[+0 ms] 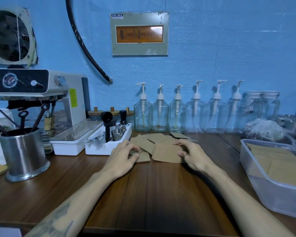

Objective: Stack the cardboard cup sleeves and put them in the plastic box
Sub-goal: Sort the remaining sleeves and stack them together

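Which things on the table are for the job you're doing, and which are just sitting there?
For the job:
- loose cardboard sleeves
- sleeve gripped by the right hand
- left hand on the pile
- plastic box, sleeves already inside

Just sitting there:
- pump bottles
- coffee machine
- metal cup of tools
- white tray

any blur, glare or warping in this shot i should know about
Head view: strong wide-angle warping, table edge bowed; the pump bottles toward the right and the jars look smeared and ghosted; glare on the wall panel window; a blue cast overall; hands and cardboard sleeves at centre are fairly sharp.
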Demonstrator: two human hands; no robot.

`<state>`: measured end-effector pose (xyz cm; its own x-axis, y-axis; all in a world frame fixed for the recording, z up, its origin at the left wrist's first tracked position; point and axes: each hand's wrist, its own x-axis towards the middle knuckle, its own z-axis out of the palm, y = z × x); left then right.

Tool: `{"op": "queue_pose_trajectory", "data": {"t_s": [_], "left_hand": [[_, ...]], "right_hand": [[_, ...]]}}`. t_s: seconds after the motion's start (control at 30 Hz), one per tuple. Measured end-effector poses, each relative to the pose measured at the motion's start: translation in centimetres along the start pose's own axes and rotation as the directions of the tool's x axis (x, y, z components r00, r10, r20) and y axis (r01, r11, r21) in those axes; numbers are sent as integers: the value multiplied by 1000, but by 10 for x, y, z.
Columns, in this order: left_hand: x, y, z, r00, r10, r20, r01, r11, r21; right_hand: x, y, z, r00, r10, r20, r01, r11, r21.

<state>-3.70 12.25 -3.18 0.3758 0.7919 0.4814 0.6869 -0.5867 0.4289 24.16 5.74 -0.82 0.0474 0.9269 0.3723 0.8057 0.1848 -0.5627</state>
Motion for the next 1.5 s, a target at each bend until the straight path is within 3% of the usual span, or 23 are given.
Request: {"op": "queue_pose_trajectory", "data": {"t_s": [0.13,0.3,0.43,0.7,1.5], "left_hand": [[23,9,1,999,43,33,-44,999,30],[60,20,16,965,46,260,-124,948,293],[73,15,31,937,13,350,-132,939,319],[65,6,25,953,89,290,-167,952,257],[46,10,5,988,119,94,-126,990,65]], "right_hand": [[1,8,-7,999,51,-19,-51,998,-20],[3,18,-12,996,73,-51,-76,996,-46],[5,26,-14,996,82,-45,-84,995,-56],[10,26,-10,997,53,-49,-56,996,-75],[11,28,-11,993,95,-66,-97,995,-24]]}}
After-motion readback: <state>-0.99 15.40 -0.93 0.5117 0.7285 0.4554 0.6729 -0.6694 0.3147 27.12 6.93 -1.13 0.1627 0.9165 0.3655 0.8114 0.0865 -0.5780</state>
